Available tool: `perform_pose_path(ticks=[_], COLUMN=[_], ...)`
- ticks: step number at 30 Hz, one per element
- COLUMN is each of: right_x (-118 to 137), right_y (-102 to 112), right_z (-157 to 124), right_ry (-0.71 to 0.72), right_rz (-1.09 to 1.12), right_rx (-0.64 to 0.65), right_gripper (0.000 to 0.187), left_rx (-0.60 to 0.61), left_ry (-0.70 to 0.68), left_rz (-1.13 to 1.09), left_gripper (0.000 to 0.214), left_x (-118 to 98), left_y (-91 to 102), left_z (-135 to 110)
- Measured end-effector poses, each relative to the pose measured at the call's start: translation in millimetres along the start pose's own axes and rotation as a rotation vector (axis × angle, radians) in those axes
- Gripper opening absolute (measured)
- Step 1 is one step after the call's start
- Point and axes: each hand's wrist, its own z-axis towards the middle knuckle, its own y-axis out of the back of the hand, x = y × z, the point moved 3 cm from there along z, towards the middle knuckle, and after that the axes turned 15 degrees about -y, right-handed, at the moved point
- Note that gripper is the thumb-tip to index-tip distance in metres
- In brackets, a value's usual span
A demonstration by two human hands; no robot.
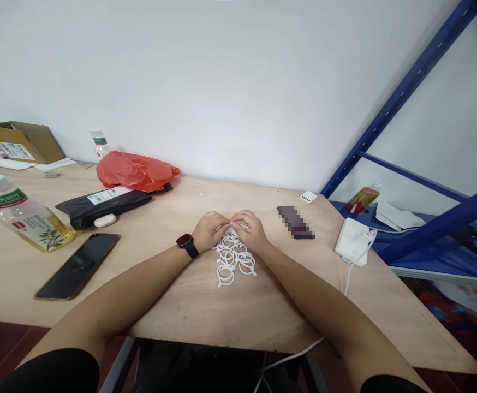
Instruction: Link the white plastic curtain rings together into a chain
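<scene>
White plastic rings [227, 256], several of them with small round tabs, lie in a loose cluster on the wooden table. At the far end of this cluster my left hand [212, 229] and my right hand [249, 230] meet, fingertips pinched close together. Both hands are closed on part of the white rings, though the exact bit between the fingertips is too small to make out. A black smartwatch [187, 245] is on my left wrist.
To the left are a phone [77, 267], a drink bottle [29, 215], a white earbud case [105, 220], a black parcel [103, 204] and a red plastic bag [136, 172]. At right, a pixelated dark object [296, 222], a white charger [352, 241] with cable and a blue shelf frame [398, 93].
</scene>
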Motion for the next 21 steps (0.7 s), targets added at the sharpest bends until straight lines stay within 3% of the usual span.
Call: perform_pose_path(ticks=[7, 12, 18, 21], right_x=[-0.3, -1.8, -25.5, -45.5], right_y=[-0.9, -3.5, 3.5, 6.1], right_z=[0.6, 0.1, 7.3, 10.9], right_ry=[0.021, 0.011, -0.152, -0.246], right_rz=[0.002, -0.031, -0.207, -0.255], right_rx=[0.045, 0.037, -0.07, -0.035], right_gripper=[0.01, 0.011, 0.009, 0.009], left_rx=[-0.004, 0.053, 0.111, 0.222], left_ry=[-0.013, 0.057, 0.19, 0.2], left_rz=[0.03, 0.058, 0.071, 0.052], left_gripper=[0.022, 0.025, 0.034, 0.048], left_x=[1.2, 5.2, 8.9, 5.1], left_y=[1.5, -0.6, -1.8, -5.2], left_z=[-1.9, -2.5, -2.5, -2.5])
